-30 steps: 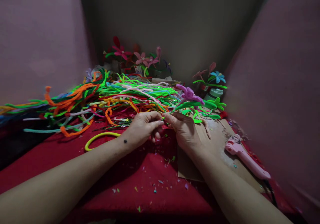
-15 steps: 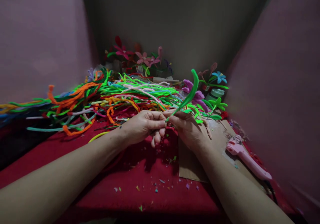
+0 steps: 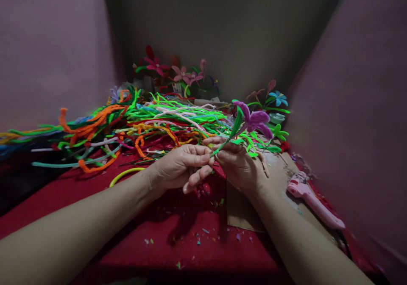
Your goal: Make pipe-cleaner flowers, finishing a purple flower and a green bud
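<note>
Head view: pinches the green stem of a purple pipe-cleaner flower between fingertips of left hand and right hand, both closed tight on it, above a red cloth, bloom just right of the loose pipe-cleaner pile. Likely goes best gripping close together on the stem and twisting slowly, well apart from the pink glue gun on the cardboard.

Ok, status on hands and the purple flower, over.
Left hand and right hand both pinch the green stem. Purple flower at its top, above the pipe cleaner pile. Glue gun lies right, apart from hands.
</note>
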Action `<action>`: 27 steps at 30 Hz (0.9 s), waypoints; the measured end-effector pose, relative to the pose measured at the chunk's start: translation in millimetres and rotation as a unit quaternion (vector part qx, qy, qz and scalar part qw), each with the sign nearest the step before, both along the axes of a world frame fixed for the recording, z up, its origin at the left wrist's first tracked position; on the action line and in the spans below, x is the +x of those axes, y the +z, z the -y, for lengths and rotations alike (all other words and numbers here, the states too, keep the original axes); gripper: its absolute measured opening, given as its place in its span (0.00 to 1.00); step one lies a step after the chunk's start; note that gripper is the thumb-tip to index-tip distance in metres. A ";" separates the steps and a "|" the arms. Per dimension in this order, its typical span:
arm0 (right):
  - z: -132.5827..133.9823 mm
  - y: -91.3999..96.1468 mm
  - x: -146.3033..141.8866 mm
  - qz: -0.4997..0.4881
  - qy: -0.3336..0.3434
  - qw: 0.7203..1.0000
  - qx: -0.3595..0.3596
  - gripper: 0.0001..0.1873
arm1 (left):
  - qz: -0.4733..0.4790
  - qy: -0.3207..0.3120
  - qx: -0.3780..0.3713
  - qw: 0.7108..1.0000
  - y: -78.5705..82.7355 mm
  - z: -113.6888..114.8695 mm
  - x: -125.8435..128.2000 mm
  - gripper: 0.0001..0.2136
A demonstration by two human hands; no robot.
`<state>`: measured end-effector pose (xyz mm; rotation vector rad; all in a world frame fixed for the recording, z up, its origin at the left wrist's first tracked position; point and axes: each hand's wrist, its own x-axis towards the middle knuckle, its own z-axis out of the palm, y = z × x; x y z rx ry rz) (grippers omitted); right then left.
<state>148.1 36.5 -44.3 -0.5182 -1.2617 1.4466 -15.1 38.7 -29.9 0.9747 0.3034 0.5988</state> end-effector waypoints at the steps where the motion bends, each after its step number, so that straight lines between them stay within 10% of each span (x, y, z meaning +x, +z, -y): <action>1: 0.9 0.5 -1.1 0.001 -0.005 1.000 -0.008 0.07 | 0.001 -0.003 0.001 1.000 0.2 -0.4 -0.2 0.05; 14: 0.4 -3.9 -0.4 0.003 0.016 0.999 -0.033 0.08 | 0.013 -0.018 -0.020 1.000 -5.0 3.7 2.7 0.05; 19: -6.2 -10.5 -1.4 0.043 -0.096 0.994 -0.017 0.03 | -0.082 0.025 0.084 0.993 0.7 0.1 2.1 0.08; 22: -7.0 -8.3 -4.3 0.067 -0.163 0.984 -0.007 0.03 | -0.217 0.167 0.255 0.928 3.6 2.8 4.8 0.09; 27: -1.3 -1.0 -8.3 0.117 -0.202 0.972 0.025 0.03 | -0.303 0.358 0.513 0.719 -3.3 7.3 6.2 0.04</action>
